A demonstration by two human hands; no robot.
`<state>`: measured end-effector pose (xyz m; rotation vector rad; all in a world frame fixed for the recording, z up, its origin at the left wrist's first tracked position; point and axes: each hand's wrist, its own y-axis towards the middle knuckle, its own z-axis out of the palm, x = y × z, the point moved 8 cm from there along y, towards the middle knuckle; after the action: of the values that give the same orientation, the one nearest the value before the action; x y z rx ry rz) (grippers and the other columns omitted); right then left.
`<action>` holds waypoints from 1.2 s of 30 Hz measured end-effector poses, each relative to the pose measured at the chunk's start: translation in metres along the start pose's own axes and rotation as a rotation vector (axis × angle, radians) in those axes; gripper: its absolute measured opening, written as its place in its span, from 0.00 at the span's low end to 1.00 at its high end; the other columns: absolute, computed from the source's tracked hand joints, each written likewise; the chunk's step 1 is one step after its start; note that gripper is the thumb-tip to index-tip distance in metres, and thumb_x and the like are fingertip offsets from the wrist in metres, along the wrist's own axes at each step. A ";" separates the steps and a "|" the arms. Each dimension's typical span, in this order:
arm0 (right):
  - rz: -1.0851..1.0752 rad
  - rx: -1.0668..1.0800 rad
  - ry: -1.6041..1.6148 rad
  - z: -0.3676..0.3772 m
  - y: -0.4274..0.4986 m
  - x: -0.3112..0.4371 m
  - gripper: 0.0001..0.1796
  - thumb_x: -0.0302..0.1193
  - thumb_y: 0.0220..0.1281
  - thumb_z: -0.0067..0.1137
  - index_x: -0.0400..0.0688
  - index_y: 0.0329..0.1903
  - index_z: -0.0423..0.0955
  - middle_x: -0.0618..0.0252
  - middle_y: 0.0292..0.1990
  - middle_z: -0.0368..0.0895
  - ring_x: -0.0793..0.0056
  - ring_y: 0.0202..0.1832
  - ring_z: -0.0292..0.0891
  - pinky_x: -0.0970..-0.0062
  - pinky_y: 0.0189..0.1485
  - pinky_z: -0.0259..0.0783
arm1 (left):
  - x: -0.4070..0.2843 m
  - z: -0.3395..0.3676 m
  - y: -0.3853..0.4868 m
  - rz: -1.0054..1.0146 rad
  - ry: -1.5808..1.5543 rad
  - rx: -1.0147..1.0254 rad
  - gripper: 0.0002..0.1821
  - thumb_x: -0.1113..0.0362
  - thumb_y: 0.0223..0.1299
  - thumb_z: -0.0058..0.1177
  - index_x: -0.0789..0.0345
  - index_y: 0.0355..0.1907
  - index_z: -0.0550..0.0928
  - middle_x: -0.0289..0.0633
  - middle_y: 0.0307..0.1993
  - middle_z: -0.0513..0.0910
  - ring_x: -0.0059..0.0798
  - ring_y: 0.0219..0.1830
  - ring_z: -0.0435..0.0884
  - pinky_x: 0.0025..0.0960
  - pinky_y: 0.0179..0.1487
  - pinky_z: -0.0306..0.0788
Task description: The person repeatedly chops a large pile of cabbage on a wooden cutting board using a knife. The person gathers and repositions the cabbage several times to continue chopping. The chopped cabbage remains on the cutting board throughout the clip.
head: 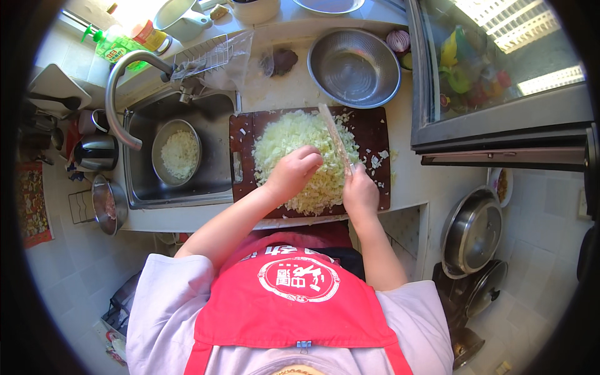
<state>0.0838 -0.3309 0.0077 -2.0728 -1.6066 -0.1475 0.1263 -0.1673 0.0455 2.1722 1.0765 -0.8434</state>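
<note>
A large heap of finely chopped cabbage (300, 140) covers most of a dark brown cutting board (380, 187). My right hand (362, 192) grips the handle of a kitchen knife (333, 133), whose blade, coated with bits of vegetable, points away from me over the heap's right part. Left of the knife, my left hand (295, 171) hovers over or rests on the heap with its fingers curled; whether it pinches any cabbage cannot be told. Small white scraps lie on the board's right side. Inside the sink at left, a metal bowl (159, 164) holds more chopped pale vegetable (180, 153).
Beyond the board stands a large metal basin (354, 68), with a halved red onion (398, 41) beside it. A curved faucet (112, 103) arches over the sink (220, 197). The framed glass window panel (497, 112) juts in at right. A bowl of meat (117, 205) sits left.
</note>
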 end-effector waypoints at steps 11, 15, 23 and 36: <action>-0.112 0.098 -0.026 0.067 0.000 0.008 0.14 0.38 0.73 0.46 0.38 0.45 0.69 0.43 0.28 0.83 0.41 0.32 0.82 0.46 0.36 0.76 | 0.015 -0.044 -0.024 -0.107 0.018 -0.135 0.12 0.72 0.58 0.60 0.64 0.46 0.82 0.45 0.46 0.84 0.47 0.50 0.82 0.42 0.56 0.76; -0.063 0.101 -0.016 0.000 -0.011 0.030 0.11 0.36 0.71 0.50 0.41 0.46 0.69 0.47 0.30 0.85 0.46 0.34 0.84 0.50 0.37 0.78 | 0.024 -0.061 -0.045 -0.108 0.078 -0.179 0.12 0.75 0.57 0.60 0.65 0.44 0.83 0.47 0.45 0.84 0.47 0.49 0.82 0.40 0.52 0.77; -0.003 0.081 -0.096 0.005 0.001 0.006 0.10 0.34 0.71 0.50 0.40 0.45 0.70 0.46 0.32 0.85 0.46 0.35 0.84 0.50 0.38 0.78 | 0.032 -0.086 -0.068 -0.179 0.037 -0.256 0.11 0.76 0.56 0.59 0.66 0.43 0.82 0.47 0.43 0.84 0.48 0.46 0.83 0.40 0.48 0.77; -0.035 0.075 -0.030 0.001 -0.018 0.035 0.10 0.33 0.71 0.48 0.40 0.45 0.70 0.44 0.32 0.84 0.43 0.38 0.83 0.47 0.41 0.77 | 0.041 -0.100 -0.109 -0.223 0.046 -0.332 0.09 0.76 0.58 0.58 0.68 0.42 0.83 0.48 0.42 0.84 0.44 0.43 0.84 0.36 0.44 0.79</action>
<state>0.0772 -0.2966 0.0261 -1.9993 -1.6414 -0.0676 0.0832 -0.0206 0.0569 1.8262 1.3933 -0.6559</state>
